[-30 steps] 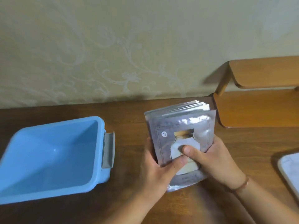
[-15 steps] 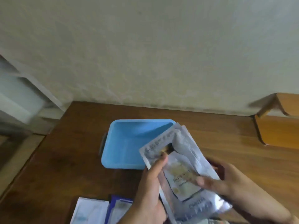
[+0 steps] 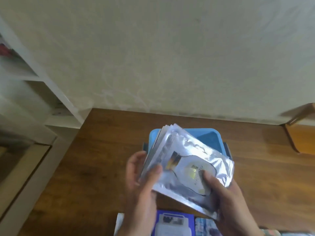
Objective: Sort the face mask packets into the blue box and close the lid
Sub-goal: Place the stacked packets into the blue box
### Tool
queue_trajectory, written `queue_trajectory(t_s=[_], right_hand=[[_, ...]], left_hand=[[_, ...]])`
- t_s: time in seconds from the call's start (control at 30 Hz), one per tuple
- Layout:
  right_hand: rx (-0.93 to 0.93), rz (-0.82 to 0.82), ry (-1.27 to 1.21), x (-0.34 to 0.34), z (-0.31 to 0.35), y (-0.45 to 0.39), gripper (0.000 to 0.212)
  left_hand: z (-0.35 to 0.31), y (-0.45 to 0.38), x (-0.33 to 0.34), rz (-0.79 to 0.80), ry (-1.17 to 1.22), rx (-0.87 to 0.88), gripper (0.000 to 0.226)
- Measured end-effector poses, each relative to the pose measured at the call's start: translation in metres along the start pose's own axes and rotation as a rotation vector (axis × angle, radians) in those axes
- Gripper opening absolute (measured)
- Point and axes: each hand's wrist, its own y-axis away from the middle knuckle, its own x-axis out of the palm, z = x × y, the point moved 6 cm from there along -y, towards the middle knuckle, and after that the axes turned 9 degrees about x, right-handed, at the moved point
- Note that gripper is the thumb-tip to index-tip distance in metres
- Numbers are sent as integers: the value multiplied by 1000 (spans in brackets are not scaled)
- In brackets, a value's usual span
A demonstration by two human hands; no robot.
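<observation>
A stack of silver face mask packets (image 3: 184, 160) is held in both hands, tilted over the near edge of the open blue box (image 3: 210, 136). My left hand (image 3: 141, 176) grips the stack's left side, thumb on top. My right hand (image 3: 225, 198) holds its lower right corner, thumb on the top packet. The stack hides most of the box's inside. More packets lie on the table below my hands: a blue one (image 3: 173, 223) and a pale patterned one (image 3: 204, 226).
The brown wooden table (image 3: 95, 167) meets a beige wall at the back. A white shelf unit (image 3: 34, 82) stands off the table's left edge. A light wooden stand (image 3: 301, 140) sits at the far right.
The view has shifted so the box sits nearer the centre. Both hands have carried the packet stack forward, over the box's near edge.
</observation>
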Motion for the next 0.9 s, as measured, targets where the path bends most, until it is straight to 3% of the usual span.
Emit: queue_trajectory(t_s=[0.07, 0.17, 0.23, 0.43, 0.7, 0.83, 0.9], right_hand=[[52, 6, 115, -1, 2, -1, 51], [121, -10, 254, -2, 2, -4, 46], [143, 0, 274, 3, 1, -7, 43], [208, 0, 282, 3, -2, -12, 39], [188, -124, 325, -5, -12, -28, 40], [121, -168, 436, -4, -9, -34, 36], [117, -162, 459, -5, -8, -35, 37]], left_hand=[[-22, -17, -14, 193, -93, 23, 81], [-26, -36, -14, 507, -319, 18, 89], [-19, -43, -11, 612, -397, 21, 82], [-5, -54, -16, 577, -410, 65, 40], [10, -54, -23, 481, -275, 63, 24], [17, -54, -27, 478, -272, 83, 37], [20, -53, -27, 500, -275, 62, 32]])
